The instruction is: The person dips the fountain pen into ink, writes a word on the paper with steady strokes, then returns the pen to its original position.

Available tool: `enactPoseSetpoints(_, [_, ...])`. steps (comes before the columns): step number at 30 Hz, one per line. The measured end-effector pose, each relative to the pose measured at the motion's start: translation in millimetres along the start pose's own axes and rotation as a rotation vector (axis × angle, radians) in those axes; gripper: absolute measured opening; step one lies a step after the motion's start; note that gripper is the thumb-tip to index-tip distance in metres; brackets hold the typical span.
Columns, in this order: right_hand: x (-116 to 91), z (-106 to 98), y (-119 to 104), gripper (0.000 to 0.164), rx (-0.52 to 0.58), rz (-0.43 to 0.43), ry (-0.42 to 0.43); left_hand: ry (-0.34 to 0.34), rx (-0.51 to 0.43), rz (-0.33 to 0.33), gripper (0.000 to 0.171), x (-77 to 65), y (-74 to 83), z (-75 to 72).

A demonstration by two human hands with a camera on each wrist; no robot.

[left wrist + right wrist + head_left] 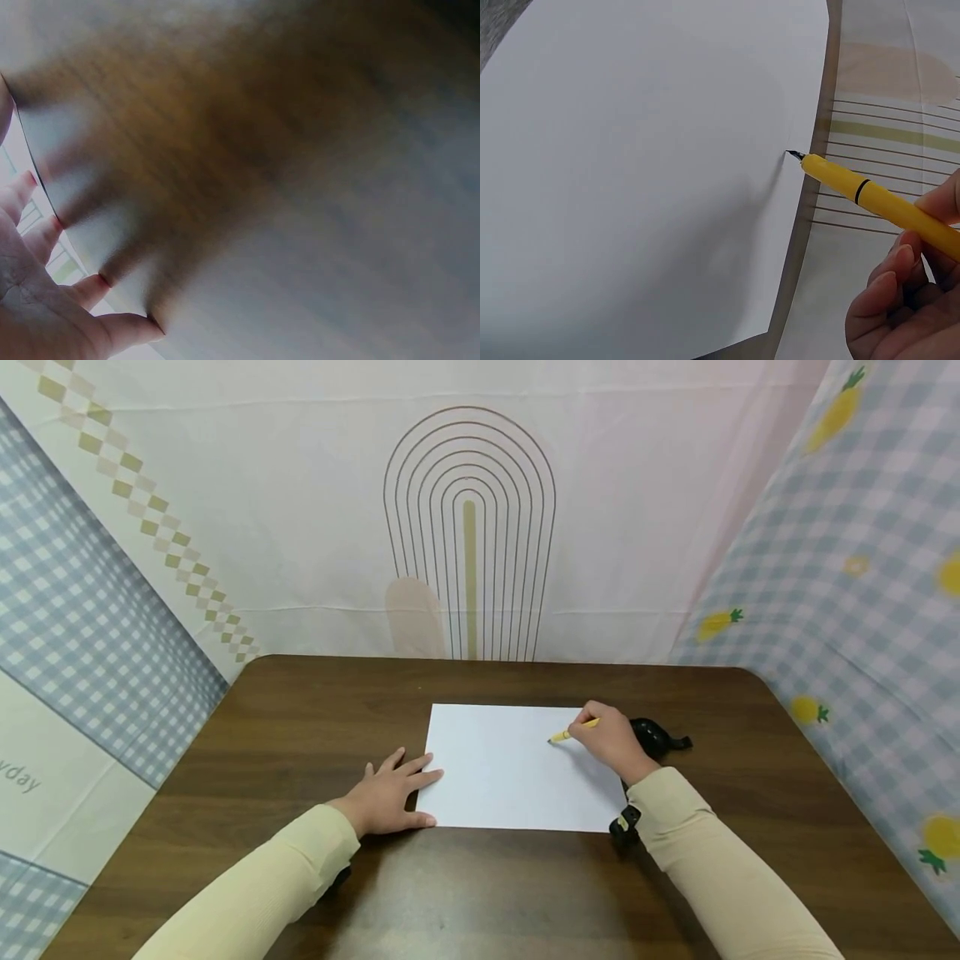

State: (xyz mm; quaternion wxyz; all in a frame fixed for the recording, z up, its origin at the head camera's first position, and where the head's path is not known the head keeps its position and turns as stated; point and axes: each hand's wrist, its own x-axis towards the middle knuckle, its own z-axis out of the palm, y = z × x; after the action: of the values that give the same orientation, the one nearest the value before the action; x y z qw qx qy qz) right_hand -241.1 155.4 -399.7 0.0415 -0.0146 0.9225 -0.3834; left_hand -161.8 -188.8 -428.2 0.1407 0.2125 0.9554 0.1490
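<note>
A blank-looking white sheet of paper (510, 777) lies on the brown wooden table. My right hand (609, 739) pinches a yellow fountain pen (855, 187) above the sheet's right half. Its dark nib points down and left, and the tip meets its own shadow on the paper. My left hand (390, 795) rests with spread fingers at the sheet's left edge, the fingertips on the paper and the palm over the table. In the left wrist view, that hand's fingers (124, 330) show at the lower left, against a blurred brown surface.
Just beyond my right hand lies a shiny black rounded object (654, 737) with a narrow end; its kind is unclear. Behind the table (322, 710) hangs a white cloth (300, 510) printed with arches. Checked cloth (862, 610) hangs at the sides.
</note>
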Motion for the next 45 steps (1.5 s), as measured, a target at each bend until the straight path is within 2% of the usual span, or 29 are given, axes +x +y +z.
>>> enactPoseSetpoints(6, [3,-3,4,0.010,-0.022,-0.016,0.015,0.004,-0.001,0.001,0.072,0.3,-1.7,-1.7])
enactPoseSetpoints(29, [2,-11,13,0.017,-0.019,0.063,-0.026,0.003,0.000,0.005,0.072,0.9,-0.5,-0.1])
enactPoseSetpoints(36, [2,-10,16,0.022,0.058,0.107,-0.033,0.000,-0.002,0.001,0.071,0.6,0.5,-0.7])
enactPoseSetpoints(45, [6,-2,15,0.022,0.140,0.101,-0.013,-0.005,0.003,-0.001,0.072,0.7,-0.2,0.7])
